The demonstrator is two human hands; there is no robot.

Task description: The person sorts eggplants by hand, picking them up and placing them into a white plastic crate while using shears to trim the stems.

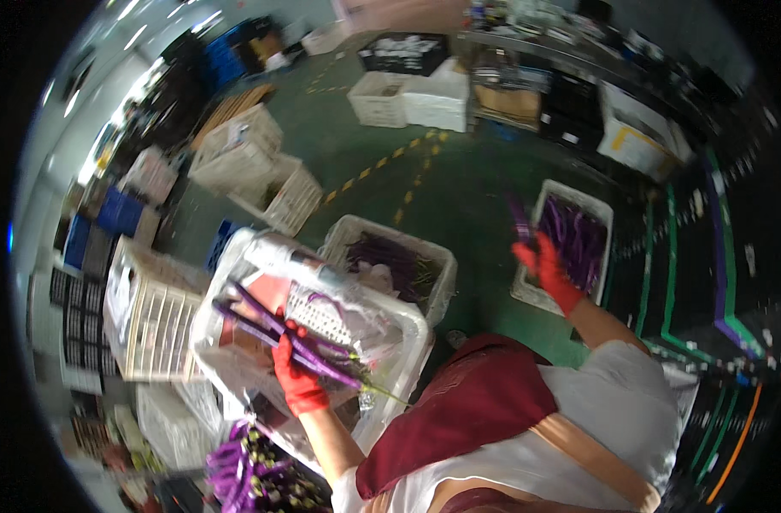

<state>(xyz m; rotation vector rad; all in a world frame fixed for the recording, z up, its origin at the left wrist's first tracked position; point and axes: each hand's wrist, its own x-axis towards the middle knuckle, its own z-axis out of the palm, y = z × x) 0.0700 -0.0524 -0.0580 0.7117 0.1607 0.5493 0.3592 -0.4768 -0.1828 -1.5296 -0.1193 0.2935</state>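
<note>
Long purple eggplants (313,359) lie across my left hand (295,375), which wears a red glove and is closed around them. Beneath that hand is a white plastic crate (422,333) lined with clear film. My right hand (547,269), also in a red glove, reaches over the near left side of a white crate (525,292) filled with purple eggplants (576,237). A blurred purple eggplant (518,215) is at the right fingertips; whether the fingers still grip it is unclear.
Another white crate (445,301) with dark purple eggplants stands on the green floor (480,192). More eggplants (237,462) are piled at the lower left. A cream slatted crate (166,327) stands at left. Stacked white crates (237,154) and a cluttered shelf (557,38) are farther off.
</note>
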